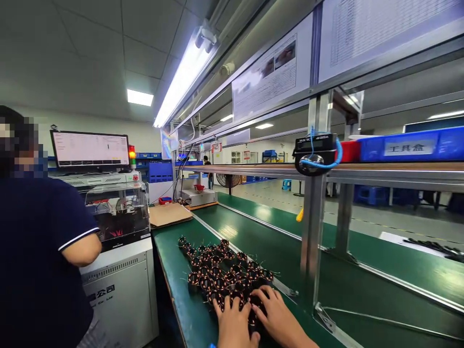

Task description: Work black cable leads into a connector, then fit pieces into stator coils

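Wire coils (206, 283) sat clustered on green table (172, 251). Left hand (235, 323) was open, fingers spread over near coils; right hand (274, 311) touched them alongside, fingers bent, couldn't tell if gripping.

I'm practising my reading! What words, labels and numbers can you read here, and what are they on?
"工具盒": the white label on the blue box.
"公司", with "Co. Ltd" below: the white machine cabinet; the writing before them is unclear.
"HA", then blurred characters: the black device on the metal post.
Too small or blurred: the monitor, the nearer hanging sheet, the farther hanging sheet and the small hanging tags.
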Demonstrator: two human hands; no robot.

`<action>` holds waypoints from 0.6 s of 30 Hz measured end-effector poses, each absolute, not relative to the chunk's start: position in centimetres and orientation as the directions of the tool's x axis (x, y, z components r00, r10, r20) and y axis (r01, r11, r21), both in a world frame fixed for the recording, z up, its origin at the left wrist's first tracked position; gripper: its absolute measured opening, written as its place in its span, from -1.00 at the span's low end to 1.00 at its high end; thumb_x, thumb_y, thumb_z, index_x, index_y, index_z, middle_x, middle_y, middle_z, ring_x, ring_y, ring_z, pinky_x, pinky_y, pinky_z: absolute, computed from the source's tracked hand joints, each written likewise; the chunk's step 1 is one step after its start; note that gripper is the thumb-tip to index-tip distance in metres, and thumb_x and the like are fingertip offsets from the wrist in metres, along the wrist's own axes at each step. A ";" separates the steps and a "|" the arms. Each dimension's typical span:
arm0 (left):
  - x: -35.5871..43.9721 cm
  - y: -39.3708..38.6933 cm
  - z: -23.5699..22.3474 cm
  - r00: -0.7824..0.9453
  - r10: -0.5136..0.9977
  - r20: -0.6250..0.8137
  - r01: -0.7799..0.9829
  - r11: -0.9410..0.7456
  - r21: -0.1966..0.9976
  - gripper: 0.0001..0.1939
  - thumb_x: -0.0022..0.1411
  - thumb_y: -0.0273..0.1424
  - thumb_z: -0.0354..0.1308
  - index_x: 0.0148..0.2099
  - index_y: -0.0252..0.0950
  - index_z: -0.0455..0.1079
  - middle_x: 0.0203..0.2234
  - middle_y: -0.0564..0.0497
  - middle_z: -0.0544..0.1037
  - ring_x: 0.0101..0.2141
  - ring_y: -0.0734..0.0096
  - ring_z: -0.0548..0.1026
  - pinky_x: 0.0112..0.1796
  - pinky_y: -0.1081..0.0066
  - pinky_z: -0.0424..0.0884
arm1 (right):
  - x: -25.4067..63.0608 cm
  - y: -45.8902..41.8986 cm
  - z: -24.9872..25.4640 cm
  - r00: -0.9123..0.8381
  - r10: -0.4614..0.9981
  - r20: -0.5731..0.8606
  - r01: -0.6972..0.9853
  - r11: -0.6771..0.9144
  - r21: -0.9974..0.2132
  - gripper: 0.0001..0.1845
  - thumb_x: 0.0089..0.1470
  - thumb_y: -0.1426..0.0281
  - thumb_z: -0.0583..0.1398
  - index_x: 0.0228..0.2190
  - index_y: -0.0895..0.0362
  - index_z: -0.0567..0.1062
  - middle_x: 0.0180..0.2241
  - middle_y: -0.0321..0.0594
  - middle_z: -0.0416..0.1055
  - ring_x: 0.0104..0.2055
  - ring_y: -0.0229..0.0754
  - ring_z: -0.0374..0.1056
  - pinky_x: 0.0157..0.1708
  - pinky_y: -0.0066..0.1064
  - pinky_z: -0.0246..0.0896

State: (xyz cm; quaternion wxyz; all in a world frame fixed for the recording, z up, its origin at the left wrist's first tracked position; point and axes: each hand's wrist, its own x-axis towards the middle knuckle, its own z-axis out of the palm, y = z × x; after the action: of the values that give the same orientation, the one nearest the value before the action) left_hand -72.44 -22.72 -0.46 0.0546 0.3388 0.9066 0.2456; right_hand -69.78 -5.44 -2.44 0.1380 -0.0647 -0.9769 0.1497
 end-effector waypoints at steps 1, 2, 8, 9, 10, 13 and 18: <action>-72.0 -22.6 -0.4 -0.761 0.646 0.065 0.588 0.644 0.489 -0.30 0.13 -0.05 0.10 0.30 -0.10 0.29 0.30 -0.15 0.29 0.31 -0.24 0.08 0.25 -0.37 -0.33 | -69.3 -5.3 -2.6 -0.951 0.173 0.257 0.087 0.946 -0.313 -0.62 0.25 0.30 0.04 -0.01 0.09 0.52 0.07 -0.03 0.39 0.13 0.06 0.30 0.18 -0.13 0.19; -71.6 -22.5 -0.4 -0.758 0.650 0.061 0.588 0.639 0.496 -0.29 0.13 -0.05 0.10 0.31 -0.10 0.28 0.30 -0.15 0.27 0.32 -0.25 0.07 0.25 -0.37 -0.34 | -68.8 -5.3 -2.7 -0.948 0.181 0.263 0.093 0.944 -0.316 -0.62 0.24 0.29 0.04 -0.02 0.08 0.52 0.06 -0.03 0.39 0.13 0.07 0.30 0.18 -0.12 0.20; -68.1 -21.6 -0.7 -0.711 0.702 0.047 0.615 0.588 0.525 -0.29 0.17 -0.06 0.07 0.34 -0.11 0.23 0.33 -0.13 0.22 0.33 -0.28 0.03 0.25 -0.36 -0.39 | -64.0 -4.4 -3.8 -0.913 0.281 0.297 0.172 0.923 -0.344 -0.61 0.20 0.25 0.05 -0.03 0.05 0.52 0.05 -0.03 0.39 0.13 0.10 0.29 0.06 -0.13 0.31; -67.4 -21.5 -0.8 -0.695 0.718 0.046 0.628 0.574 0.525 -0.30 0.17 -0.07 0.08 0.34 -0.10 0.23 0.33 -0.12 0.22 0.32 -0.28 0.03 0.25 -0.37 -0.39 | -63.0 -4.3 -4.0 -0.907 0.303 0.294 0.195 0.918 -0.345 -0.61 0.19 0.24 0.04 -0.03 0.03 0.52 0.05 -0.02 0.39 0.14 0.12 0.29 0.03 -0.11 0.33; -66.7 -21.4 -0.8 -0.676 0.736 0.043 0.641 0.558 0.526 -0.30 0.17 -0.08 0.08 0.34 -0.09 0.23 0.34 -0.12 0.22 0.32 -0.28 0.03 0.25 -0.38 -0.40 | -62.0 -4.2 -4.3 -0.901 0.327 0.285 0.224 0.913 -0.342 -0.59 0.19 0.23 0.03 -0.02 0.02 0.51 0.07 -0.02 0.39 0.14 0.14 0.28 -0.02 -0.09 0.36; -64.6 -21.2 -0.9 -0.608 0.794 0.012 0.670 0.505 0.544 -0.29 0.18 -0.09 0.08 0.37 -0.08 0.19 0.36 -0.12 0.18 0.33 -0.30 0.00 0.23 -0.41 -0.42 | -59.2 -4.0 -5.1 -0.882 0.403 0.243 0.325 0.895 -0.305 -0.52 0.20 0.19 -0.02 0.03 0.01 0.50 0.11 0.02 0.37 0.18 0.22 0.25 -0.13 -0.02 0.41; -61.6 -21.3 0.1 -0.508 0.859 -0.063 0.675 0.443 0.590 -0.26 0.17 -0.08 0.12 0.37 -0.11 0.18 0.38 -0.18 0.12 0.35 -0.33 -0.06 0.22 -0.37 -0.54 | -53.2 -1.9 -5.6 -0.846 0.451 0.286 0.383 0.885 -0.263 -0.61 0.14 0.17 0.10 -0.07 -0.06 0.57 0.01 -0.03 0.48 0.03 0.20 0.41 -0.21 -0.01 0.42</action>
State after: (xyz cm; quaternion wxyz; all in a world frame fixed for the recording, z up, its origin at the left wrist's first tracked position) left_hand -61.64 -21.32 0.06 0.1800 0.4620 0.8300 0.2553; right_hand -53.19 -1.92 -5.57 0.1720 -0.2180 -0.9556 0.0986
